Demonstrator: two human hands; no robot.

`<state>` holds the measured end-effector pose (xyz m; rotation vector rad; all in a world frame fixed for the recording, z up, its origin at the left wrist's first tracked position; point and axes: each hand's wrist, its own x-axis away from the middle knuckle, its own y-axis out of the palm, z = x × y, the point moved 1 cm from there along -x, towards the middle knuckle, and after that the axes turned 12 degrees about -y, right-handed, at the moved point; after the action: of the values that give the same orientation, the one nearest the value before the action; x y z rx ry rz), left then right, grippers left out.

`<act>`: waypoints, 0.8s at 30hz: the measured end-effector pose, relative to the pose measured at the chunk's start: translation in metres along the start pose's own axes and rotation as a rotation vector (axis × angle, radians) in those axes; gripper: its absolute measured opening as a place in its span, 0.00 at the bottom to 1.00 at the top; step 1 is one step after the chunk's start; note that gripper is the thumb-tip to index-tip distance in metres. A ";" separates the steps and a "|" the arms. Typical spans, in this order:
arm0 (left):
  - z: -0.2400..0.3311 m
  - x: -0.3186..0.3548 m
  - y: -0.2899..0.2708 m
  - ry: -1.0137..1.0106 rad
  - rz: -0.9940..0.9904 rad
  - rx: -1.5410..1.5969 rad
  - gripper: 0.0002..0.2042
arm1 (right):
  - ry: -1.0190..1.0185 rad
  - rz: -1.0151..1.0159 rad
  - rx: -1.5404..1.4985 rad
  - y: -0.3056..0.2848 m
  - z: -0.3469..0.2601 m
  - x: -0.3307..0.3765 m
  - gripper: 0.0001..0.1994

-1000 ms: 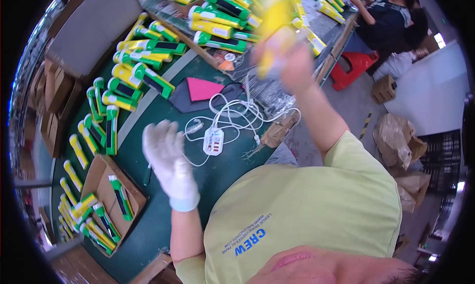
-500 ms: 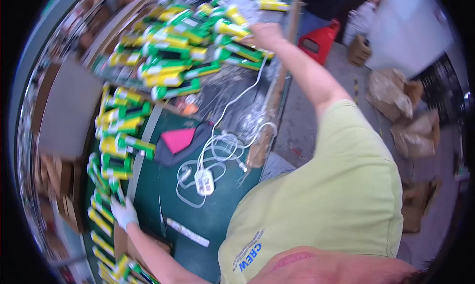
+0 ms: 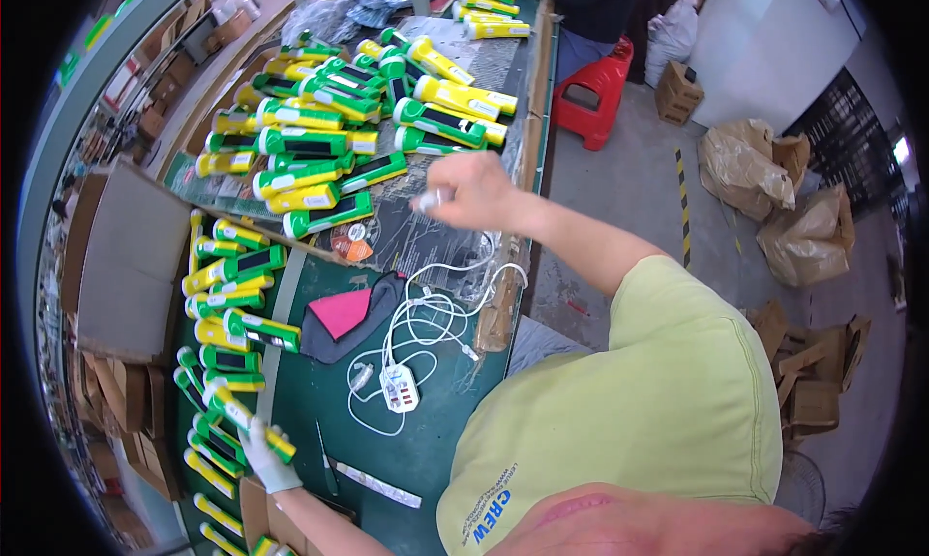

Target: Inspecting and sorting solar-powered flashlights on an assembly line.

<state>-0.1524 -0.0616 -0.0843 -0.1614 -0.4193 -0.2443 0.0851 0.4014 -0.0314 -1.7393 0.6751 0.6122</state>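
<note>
Overhead, a long green workbench (image 3: 319,401) is running away from the person, and much of it is lying under rows of yellow-and-green flashlights (image 3: 319,174), heaped thickly at the far end and lined up along the left edge. Left of the bench a flat cardboard box (image 3: 131,256) is leaning, with more cartons stacked below it, while a red plastic stool (image 3: 600,96) is standing on the concrete floor to the right, near several crumpled brown paper sacks (image 3: 764,183). On the bench top, a dark cloth with a pink patch (image 3: 344,316) is lying just beside a tangle of white cable (image 3: 440,300), which is leading down to a small white plug block (image 3: 400,390). The left hand (image 3: 266,459), wearing a white glove, is closing around one flashlight (image 3: 254,422) at the near left edge of the bench, the fingers wrapping its lower end while its green head is pointing up and away. The right hand (image 3: 474,190), bare, is hovering above the bench's right side with its fingers curling inward and pinching a small pale object (image 3: 429,202), too blurred to identify.
</note>
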 end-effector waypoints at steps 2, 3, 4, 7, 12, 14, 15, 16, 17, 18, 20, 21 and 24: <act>0.010 0.047 0.040 0.199 0.090 -0.293 0.30 | -0.103 -0.039 -0.192 0.026 -0.036 -0.006 0.16; -0.005 0.053 0.053 0.594 0.183 -0.442 0.30 | -0.118 -0.077 -0.320 0.035 -0.055 -0.010 0.16; 0.016 0.088 0.083 0.710 0.176 -0.669 0.29 | -0.119 -0.122 -0.446 0.048 -0.073 -0.009 0.17; 0.047 0.134 0.120 0.899 0.204 -1.063 0.31 | 0.292 -0.364 -1.004 0.065 -0.114 -0.015 0.12; 0.035 0.146 0.106 1.041 0.289 -1.183 0.28 | 0.295 -0.604 -1.306 0.078 -0.165 -0.014 0.19; 0.024 0.145 0.088 0.953 0.327 -1.011 0.27 | 0.117 -0.483 -1.329 0.079 -0.165 -0.020 0.19; 0.017 0.145 0.077 0.915 0.385 -0.925 0.26 | 0.087 -0.528 -1.301 0.067 -0.152 -0.038 0.19; 0.005 0.141 0.063 0.816 0.442 -0.687 0.25 | 0.138 -0.472 -1.646 0.075 -0.121 -0.035 0.19; 0.007 0.145 0.053 0.624 0.453 -0.579 0.24 | 0.139 -0.352 -2.237 0.070 -0.123 -0.044 0.22; -0.009 0.134 0.039 0.494 0.441 -0.398 0.23 | 0.435 -0.333 -2.688 0.065 -0.111 -0.045 0.24; -0.015 0.124 0.028 0.280 0.177 0.019 0.25 | 0.376 -0.466 -1.457 0.075 -0.106 -0.050 0.16; -0.020 0.128 0.037 0.296 0.050 0.132 0.29 | 0.523 -0.475 -1.334 0.090 -0.117 -0.035 0.12; -0.015 0.135 0.068 0.867 0.052 -0.399 0.31 | 0.636 -0.654 -1.562 0.092 -0.144 -0.022 0.13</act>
<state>-0.0089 -0.0264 -0.0482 -0.4321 0.5000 -0.3197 0.0135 0.2453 -0.0418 -3.4617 -0.1935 -0.0248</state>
